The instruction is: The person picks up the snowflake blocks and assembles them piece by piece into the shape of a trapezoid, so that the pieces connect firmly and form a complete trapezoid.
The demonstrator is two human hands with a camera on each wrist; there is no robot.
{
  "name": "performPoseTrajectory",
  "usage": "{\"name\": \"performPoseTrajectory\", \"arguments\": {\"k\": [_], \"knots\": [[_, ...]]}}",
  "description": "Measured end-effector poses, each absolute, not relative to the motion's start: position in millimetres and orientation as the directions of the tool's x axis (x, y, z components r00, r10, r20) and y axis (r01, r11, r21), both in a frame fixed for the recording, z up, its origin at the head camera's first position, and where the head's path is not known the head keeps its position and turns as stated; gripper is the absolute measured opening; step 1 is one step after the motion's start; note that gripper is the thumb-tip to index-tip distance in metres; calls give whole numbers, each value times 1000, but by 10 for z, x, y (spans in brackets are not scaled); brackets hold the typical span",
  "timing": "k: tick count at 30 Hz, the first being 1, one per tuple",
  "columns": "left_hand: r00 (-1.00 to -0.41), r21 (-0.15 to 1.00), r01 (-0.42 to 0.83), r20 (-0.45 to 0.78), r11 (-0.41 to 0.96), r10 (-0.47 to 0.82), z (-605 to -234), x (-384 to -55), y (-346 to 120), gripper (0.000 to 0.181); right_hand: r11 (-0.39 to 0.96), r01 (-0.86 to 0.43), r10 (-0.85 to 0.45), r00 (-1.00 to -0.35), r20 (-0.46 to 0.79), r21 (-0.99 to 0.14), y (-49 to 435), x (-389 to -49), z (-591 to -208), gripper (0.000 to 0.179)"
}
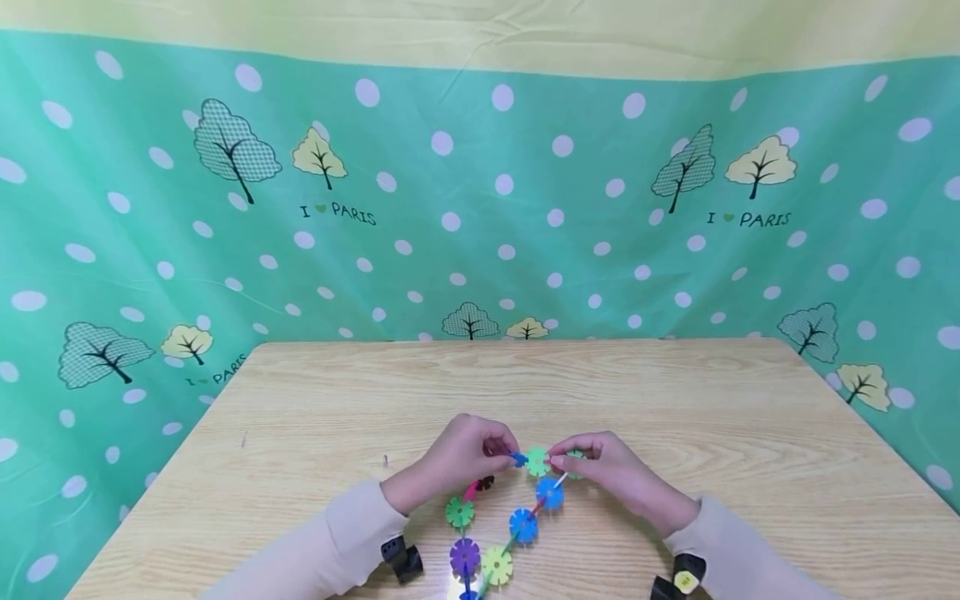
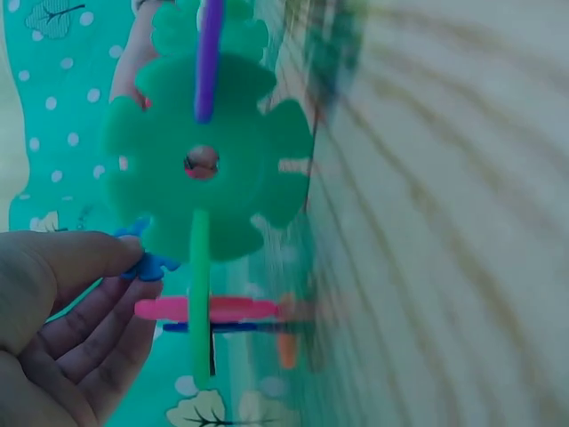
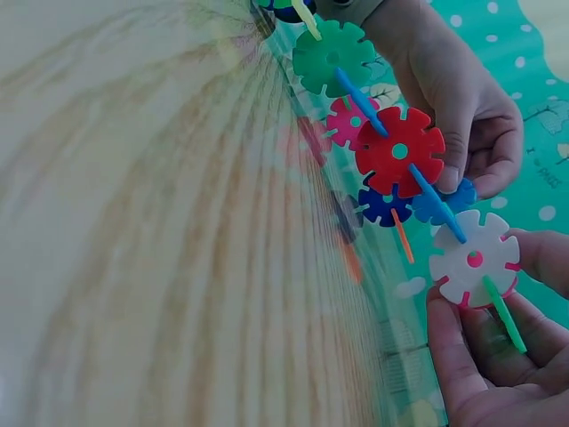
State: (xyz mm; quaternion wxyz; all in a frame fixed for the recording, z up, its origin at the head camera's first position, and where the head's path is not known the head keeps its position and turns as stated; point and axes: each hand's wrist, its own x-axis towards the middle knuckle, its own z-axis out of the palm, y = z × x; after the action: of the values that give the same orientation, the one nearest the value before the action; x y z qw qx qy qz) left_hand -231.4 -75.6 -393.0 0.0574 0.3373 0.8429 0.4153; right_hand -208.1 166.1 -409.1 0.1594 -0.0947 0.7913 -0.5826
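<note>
A chain of slotted plastic flower discs lies on the table in two strands. My left hand (image 1: 468, 450) pinches a blue disc (image 2: 149, 264) between thumb and fingers at the far end. The right hand (image 1: 607, 468) pinches a pink disc (image 3: 513, 252), partly covered by a white disc (image 3: 471, 267) in the right wrist view. Between the hands stands a light green disc (image 1: 537, 462). A green disc (image 1: 460, 512) and a purple disc (image 1: 465, 556) form the left strand; blue discs (image 1: 523, 525) and a yellow-green disc (image 1: 497, 566) form the right one. Fingers hide some joints.
The wooden table (image 1: 337, 392) reaches back to a green dotted curtain (image 1: 405, 208). Black wrist devices sit on the left sleeve (image 1: 360, 533) and the right sleeve (image 1: 727, 542). The chain runs out of view at the near edge.
</note>
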Motion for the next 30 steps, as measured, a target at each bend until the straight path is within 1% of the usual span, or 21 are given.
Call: {"name": "performPoseTrajectory", "arguments": {"k": [6, 11, 16, 21, 26, 30], "knots": [[-758, 700, 561, 220, 442, 614, -3942, -2290, -733, 5, 309, 36, -327, -935, -141, -950, 1660, -2079, -4097, 35], [-752, 670, 591, 254, 450, 609, -3939, -2285, -729, 5, 295, 1, -339, -935, -105, -955, 1640, -2079, -4087, 34], [-748, 667, 601, 275, 441, 603, -3929, -2285, -731, 6, 268, -15, -328, -942, -76, -963, 1611, -2080, -4100, 32], [-745, 667, 608, 292, 431, 600, -3934, -2291, -737, 4, 266, -7, -303, -950, -77, -964, 1591, -2085, -4129, 35], [-722, 650, 642, 337, 405, 604, -3956, -2310, -749, 4, 267, -30, -299, -953, -53, -963, 1581, -2080, -4117, 39], [-695, 639, 672, 370, 374, 616, -3985, -2327, -755, 4, 224, -40, -315, -949, -33, -974, 1581, -2081, -4117, 39]]}}
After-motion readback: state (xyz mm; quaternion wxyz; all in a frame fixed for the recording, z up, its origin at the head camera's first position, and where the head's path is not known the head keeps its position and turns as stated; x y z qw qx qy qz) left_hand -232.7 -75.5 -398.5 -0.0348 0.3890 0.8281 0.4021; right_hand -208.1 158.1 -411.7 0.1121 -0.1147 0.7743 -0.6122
